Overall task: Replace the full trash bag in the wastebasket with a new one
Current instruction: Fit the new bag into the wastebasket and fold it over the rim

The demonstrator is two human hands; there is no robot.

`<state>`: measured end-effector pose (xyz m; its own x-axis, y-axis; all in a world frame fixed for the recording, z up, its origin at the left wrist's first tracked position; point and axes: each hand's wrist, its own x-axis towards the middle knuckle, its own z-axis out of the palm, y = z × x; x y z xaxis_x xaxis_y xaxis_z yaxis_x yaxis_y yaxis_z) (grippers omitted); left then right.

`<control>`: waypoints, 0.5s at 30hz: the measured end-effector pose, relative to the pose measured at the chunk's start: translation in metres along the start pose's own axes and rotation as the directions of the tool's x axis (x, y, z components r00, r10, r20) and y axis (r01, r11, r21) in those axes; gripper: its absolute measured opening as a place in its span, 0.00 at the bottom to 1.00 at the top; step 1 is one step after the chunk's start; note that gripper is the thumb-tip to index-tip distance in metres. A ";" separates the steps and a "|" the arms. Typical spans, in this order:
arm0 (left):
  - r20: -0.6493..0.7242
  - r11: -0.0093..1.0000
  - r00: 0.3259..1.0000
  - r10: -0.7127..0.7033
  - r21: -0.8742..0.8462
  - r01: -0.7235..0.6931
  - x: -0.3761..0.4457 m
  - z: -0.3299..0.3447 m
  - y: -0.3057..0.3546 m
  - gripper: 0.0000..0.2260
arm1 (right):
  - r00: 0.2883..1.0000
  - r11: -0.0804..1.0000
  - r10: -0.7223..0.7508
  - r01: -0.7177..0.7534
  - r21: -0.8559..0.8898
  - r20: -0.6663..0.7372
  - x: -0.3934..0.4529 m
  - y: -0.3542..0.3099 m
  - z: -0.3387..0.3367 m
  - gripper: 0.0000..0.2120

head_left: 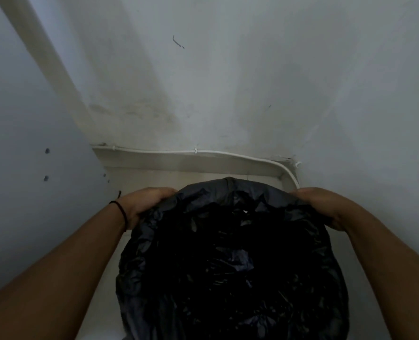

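Note:
A black trash bag (228, 266) fills the lower middle of the head view, its crinkled plastic stretched over a round opening. The wastebasket under it is hidden by the bag. My left hand (142, 203) grips the bag's rim at the far left side, a dark band on its wrist. On the far right side of the rim, my right hand (319, 202) holds the plastic, fingers curled over the edge. The bag's inside is too dark to make out.
A white wall (228, 82) rises straight ahead, with a white cable (203, 151) clipped along the skirting. A grey panel (19, 143) closes in the left side. Pale floor (154, 177) shows behind the bag in the corner.

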<state>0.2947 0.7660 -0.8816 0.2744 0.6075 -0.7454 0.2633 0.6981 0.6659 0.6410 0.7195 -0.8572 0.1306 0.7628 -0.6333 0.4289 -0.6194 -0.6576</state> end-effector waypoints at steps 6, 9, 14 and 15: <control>-0.028 0.990 1.000 0.005 -0.138 -0.009 -0.023 -0.011 -0.038 0.16 | 0.986 0.991 0.122 -0.116 0.060 -0.117 -0.026 0.040 0.004 0.14; -0.037 0.971 0.999 0.027 -0.237 -0.035 -0.038 -0.008 -0.057 0.17 | 0.980 0.985 0.148 -0.133 0.114 -0.130 -0.047 0.057 0.012 0.17; 0.071 0.832 0.985 0.158 -0.547 -0.094 -0.080 -0.013 -0.102 0.20 | 0.998 0.841 0.067 -0.045 0.540 -0.021 -0.083 0.094 0.013 0.19; 0.067 0.802 0.981 0.184 -0.587 -0.110 -0.086 -0.010 -0.111 0.27 | 0.997 0.776 0.073 -0.046 0.629 -0.017 -0.087 0.099 0.013 0.26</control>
<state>0.2329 0.6404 -0.8920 0.3790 0.6987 -0.6067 -0.3618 0.7153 0.5978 0.6606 0.5889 -0.8722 0.1770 0.7183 -0.6729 -0.2349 -0.6331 -0.7376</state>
